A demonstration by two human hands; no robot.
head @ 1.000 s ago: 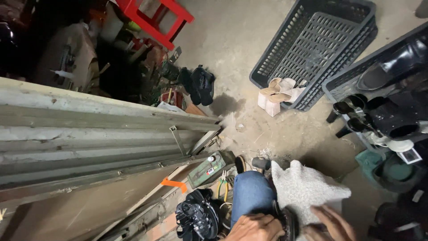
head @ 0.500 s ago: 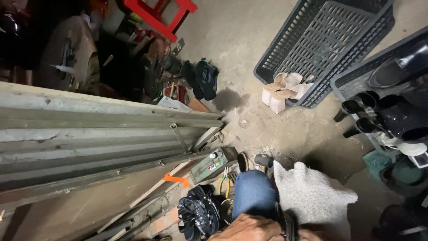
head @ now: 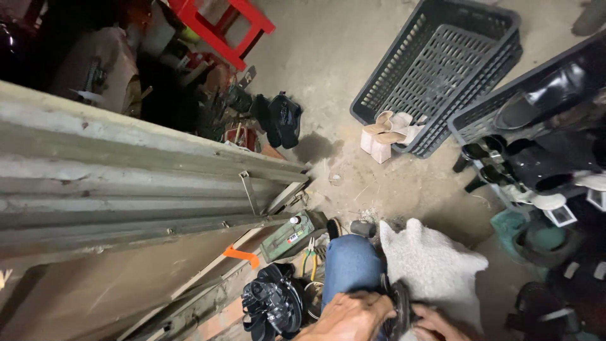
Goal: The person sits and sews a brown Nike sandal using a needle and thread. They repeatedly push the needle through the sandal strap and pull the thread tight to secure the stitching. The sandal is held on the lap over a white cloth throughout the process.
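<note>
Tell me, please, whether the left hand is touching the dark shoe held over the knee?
Touching. The head view shows the left hand lying flat against the dark shoe with no gap between them, above the knee.

A dark, round-edged shoe (head: 399, 309) stands on edge between the knee and the pale cloth, partly hidden.

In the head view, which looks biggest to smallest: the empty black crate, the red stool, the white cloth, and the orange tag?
1. Empty black crate.
2. White cloth, though nearness to the camera may enlarge it.
3. Red stool, partly cut off.
4. Orange tag.
</note>
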